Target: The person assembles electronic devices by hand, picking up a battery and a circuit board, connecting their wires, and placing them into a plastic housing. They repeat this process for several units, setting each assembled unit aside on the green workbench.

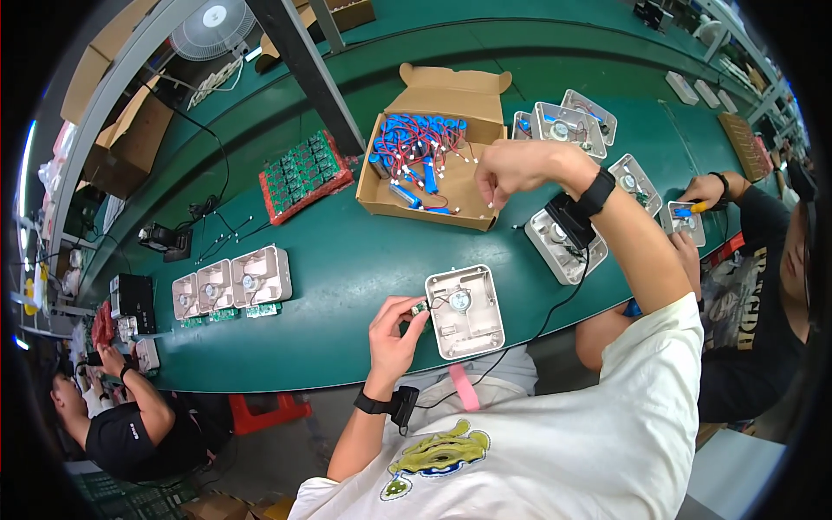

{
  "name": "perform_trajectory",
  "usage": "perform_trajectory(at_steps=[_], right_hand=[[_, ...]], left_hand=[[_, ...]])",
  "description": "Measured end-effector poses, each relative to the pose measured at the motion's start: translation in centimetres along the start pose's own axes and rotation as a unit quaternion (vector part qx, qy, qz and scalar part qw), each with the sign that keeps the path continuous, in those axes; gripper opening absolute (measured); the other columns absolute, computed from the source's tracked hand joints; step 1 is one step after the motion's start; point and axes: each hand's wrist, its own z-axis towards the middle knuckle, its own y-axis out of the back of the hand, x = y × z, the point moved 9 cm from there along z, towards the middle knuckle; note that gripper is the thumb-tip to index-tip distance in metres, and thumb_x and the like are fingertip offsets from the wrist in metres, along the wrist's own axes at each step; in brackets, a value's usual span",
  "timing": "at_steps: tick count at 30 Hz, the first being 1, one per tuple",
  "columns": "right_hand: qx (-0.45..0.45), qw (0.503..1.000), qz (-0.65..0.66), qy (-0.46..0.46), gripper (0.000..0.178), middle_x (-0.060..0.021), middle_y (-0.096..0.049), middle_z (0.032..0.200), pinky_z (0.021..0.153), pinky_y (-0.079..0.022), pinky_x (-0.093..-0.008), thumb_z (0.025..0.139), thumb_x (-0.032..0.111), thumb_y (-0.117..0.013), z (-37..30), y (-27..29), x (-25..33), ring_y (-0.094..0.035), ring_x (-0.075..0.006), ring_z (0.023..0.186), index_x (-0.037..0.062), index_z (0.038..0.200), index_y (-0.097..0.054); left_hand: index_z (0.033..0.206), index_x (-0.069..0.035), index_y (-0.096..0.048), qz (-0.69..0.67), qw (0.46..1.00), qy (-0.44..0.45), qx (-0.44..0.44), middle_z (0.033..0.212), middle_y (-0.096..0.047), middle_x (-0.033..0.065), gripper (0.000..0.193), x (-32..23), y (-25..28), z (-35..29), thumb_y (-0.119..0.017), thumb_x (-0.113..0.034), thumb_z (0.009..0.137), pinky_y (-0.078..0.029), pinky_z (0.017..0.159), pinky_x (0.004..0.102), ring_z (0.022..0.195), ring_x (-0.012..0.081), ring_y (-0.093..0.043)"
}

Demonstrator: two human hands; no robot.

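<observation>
My left hand (397, 338) pinches a small green circuit board (419, 308) at the left edge of an open white plastic housing (466, 334). Thin wires link the board to a round speaker (460, 300) inside that housing. My right hand (511, 178) is over the right side of an open cardboard box (381, 206), fingers closed together. A tiny white bit shows at its fingertips, too small to name. Blue cylindrical batteries (404, 196) with red and black leads and white plugs fill much of the box, away from my right hand.
Green boards (303, 169) lie stacked on red wrap left of the box. Several open white housings stand at left (264, 270) and right (568, 130); another (555, 251) sits under my right wrist. A co-worker's hand (706, 189) works at right, another person (130, 399) at left.
</observation>
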Motion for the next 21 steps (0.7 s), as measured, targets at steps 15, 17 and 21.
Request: perform_trajectory(at_steps=[15,17,21], right_hand=[[-0.193,0.815,0.5,0.222,0.014,-0.0105,-0.076,0.1,0.086,-0.06,-0.0364,0.094,0.005,-0.079,-8.7,1.2,6.5,-0.076,-0.0214,0.094,-0.0027,0.104,-0.074],[-0.186,0.781,0.545,0.24,0.013,-0.0112,-0.075,0.1,0.087,-0.06,-0.0345,0.094,0.001,-0.078,-9.4,0.3,7.9,-0.076,-0.0217,0.095,-0.0044,0.105,-0.073],[-0.16,0.757,0.586,0.24,0.012,-0.0114,-0.074,0.101,0.087,-0.06,-0.0327,0.095,-0.002,-0.077,-9.3,-2.6,9.2,-0.076,-0.0204,0.095,-0.0052,0.106,-0.073]], left_hand=[[0.121,0.004,-0.076,-0.005,1.0,0.012,-0.006,0.113,-0.069,0.0088,0.027,0.6,0.1,-0.1,-0.075,0.008,0.094,-0.053,0.078,0.0248,0.093,0.0122,-0.063],[0.121,0.004,-0.076,-0.005,1.0,0.014,-0.006,0.113,-0.068,0.0087,0.028,0.5,0.2,-0.2,-0.075,0.008,0.094,-0.053,0.078,0.0247,0.093,0.0122,-0.063],[0.119,0.004,-0.077,-0.004,1.0,0.016,-0.001,0.112,-0.069,0.0094,0.028,0.4,0.5,-0.3,-0.076,0.008,0.092,-0.052,0.08,0.0262,0.094,0.0137,-0.064]])
